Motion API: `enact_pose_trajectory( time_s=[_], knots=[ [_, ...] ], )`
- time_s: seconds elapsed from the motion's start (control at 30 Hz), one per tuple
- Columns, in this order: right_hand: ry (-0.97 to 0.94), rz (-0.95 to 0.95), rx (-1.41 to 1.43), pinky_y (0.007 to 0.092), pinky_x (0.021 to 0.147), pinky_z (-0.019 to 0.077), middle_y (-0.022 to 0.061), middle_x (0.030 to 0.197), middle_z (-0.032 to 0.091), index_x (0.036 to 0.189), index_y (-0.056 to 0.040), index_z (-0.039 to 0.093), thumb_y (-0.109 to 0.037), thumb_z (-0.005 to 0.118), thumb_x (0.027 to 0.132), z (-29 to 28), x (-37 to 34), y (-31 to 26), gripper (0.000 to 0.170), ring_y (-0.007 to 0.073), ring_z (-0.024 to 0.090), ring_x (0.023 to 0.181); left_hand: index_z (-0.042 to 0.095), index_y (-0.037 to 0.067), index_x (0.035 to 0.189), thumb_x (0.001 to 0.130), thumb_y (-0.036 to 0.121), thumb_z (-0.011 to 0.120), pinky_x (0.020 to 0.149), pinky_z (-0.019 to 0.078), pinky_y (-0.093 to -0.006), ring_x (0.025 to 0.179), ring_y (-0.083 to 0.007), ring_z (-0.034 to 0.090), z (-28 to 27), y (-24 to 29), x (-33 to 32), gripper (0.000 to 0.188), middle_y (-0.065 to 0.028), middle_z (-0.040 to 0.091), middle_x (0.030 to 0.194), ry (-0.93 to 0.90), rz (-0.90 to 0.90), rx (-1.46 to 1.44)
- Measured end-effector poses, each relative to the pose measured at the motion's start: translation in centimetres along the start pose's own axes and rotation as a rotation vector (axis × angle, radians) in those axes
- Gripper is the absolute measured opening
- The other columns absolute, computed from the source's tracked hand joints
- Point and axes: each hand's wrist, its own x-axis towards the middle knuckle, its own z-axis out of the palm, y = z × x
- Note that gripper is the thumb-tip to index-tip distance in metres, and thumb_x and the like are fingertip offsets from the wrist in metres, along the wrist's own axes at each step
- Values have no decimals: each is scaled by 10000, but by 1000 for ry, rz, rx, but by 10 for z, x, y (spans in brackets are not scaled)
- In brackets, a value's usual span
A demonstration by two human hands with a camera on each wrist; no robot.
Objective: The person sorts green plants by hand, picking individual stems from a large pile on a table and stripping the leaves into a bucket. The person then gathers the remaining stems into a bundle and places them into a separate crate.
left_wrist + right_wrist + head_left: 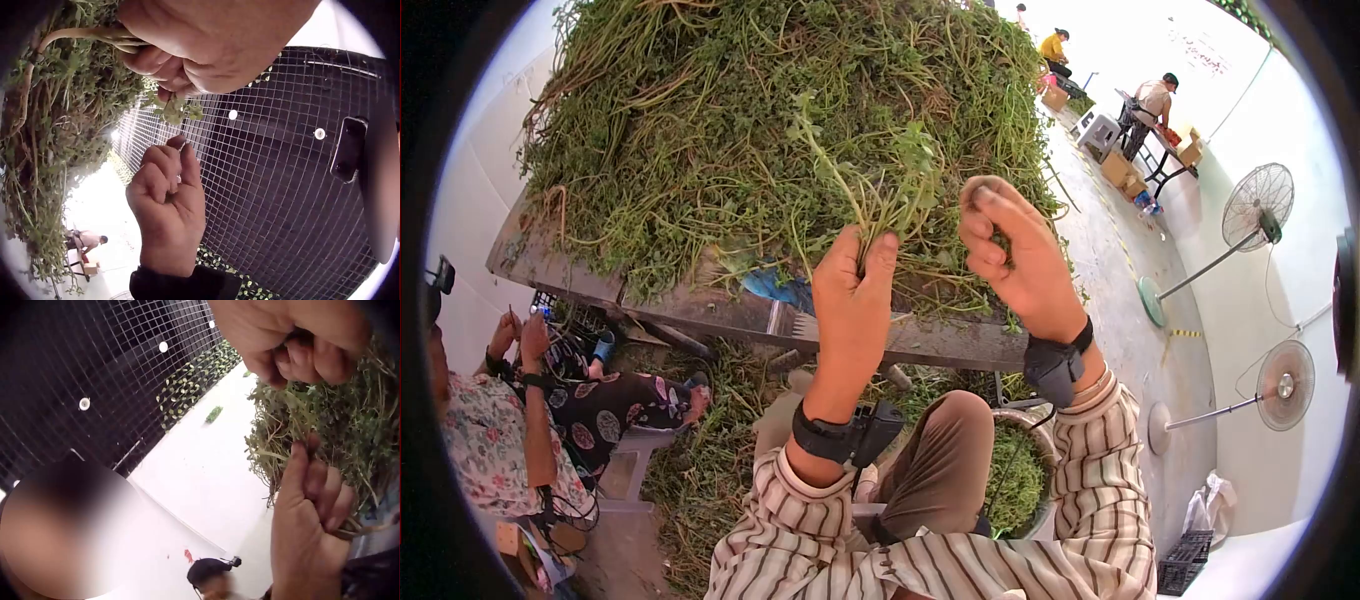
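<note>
My left hand pinches a small bunch of leafy green stems between thumb and fingers, above the front of a big heap of the same greens. To its right is my right hand, raised and apart from the bunch, its fingers curled and thumb tip against the index finger; nothing shows clearly between them. Leaves of the bunch poke out below the left hand in the left wrist view. In the right wrist view, the right hand is curled above the left hand.
The heap lies on a dark table. Under its edge stands a round basket of greens; loose stems cover the floor. A seated person is at left. Two fans stand at right, with people working at tables behind.
</note>
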Motion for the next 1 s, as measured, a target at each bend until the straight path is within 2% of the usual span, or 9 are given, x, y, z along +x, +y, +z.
enact_pose_trajectory(
  time_s=[0.2,0.3,0.37,0.6,0.7,0.77,0.9,0.97,1.0],
  knots=[
    [18,22,-344,173,423,242,-66,647,447,933,-53,567,-132,574,868,-4,4,18,102,21,317,468,605,26,942,910,214,558,482,228,-199,575,-7,289,2,4,-1,196,93,412,655,21,-29,-53],
    [113,-83,-629,193,437,286,-43,662,480,942,-41,580,-137,592,846,-5,5,28,137,28,354,485,608,29,954,913,211,554,468,219,-202,555,-3,280,0,7,-2,194,96,412,650,13,-59,-27],
    [83,-628,-1114,221,463,341,-11,677,512,984,-40,581,-114,598,821,-3,6,31,180,47,398,498,607,32,958,913,211,554,460,215,-201,545,-3,278,1,7,-2,193,97,411,645,17,-54,-48],
    [16,-490,-1237,247,494,391,62,715,558,1020,-51,584,-68,610,788,15,-2,28,234,102,453,504,557,9,885,916,180,532,506,286,-239,605,-40,310,-1,14,-2,175,49,399,648,5,-111,-99],
    [27,-585,-1253,247,509,415,92,762,602,1016,-48,595,-56,604,784,16,1,33,233,135,497,515,567,13,903,918,175,525,504,285,-236,606,-35,311,-2,16,-3,167,53,405,649,-27,-142,-59],
    [-65,-808,-1270,256,530,434,108,802,626,979,-41,616,-60,595,787,9,7,39,193,153,539,542,567,13,904,920,174,523,513,293,-234,613,-38,319,-3,16,-3,168,48,413,656,-36,-138,-57],
    [-99,-824,-1314,260,556,447,112,804,627,924,-30,633,-70,594,792,6,10,35,143,162,568,582,562,7,921,922,169,520,547,323,-238,639,-59,349,-2,12,-3,167,25,440,684,-56,-95,-51],
    [-33,-586,-1195,262,563,449,80,788,626,902,-19,635,-76,592,797,8,7,29,127,146,562,593,559,3,928,922,168,520,557,330,-241,647,-67,355,-1,13,-4,169,15,445,691,-67,-83,-35],
    [-30,-591,-1196,262,563,449,80,788,626,902,-19,635,-76,592,797,8,8,28,127,146,562,593,556,0,934,922,167,519,566,337,-245,654,-75,360,0,14,-3,172,4,449,697,-81,-68,-19]
  ],
)
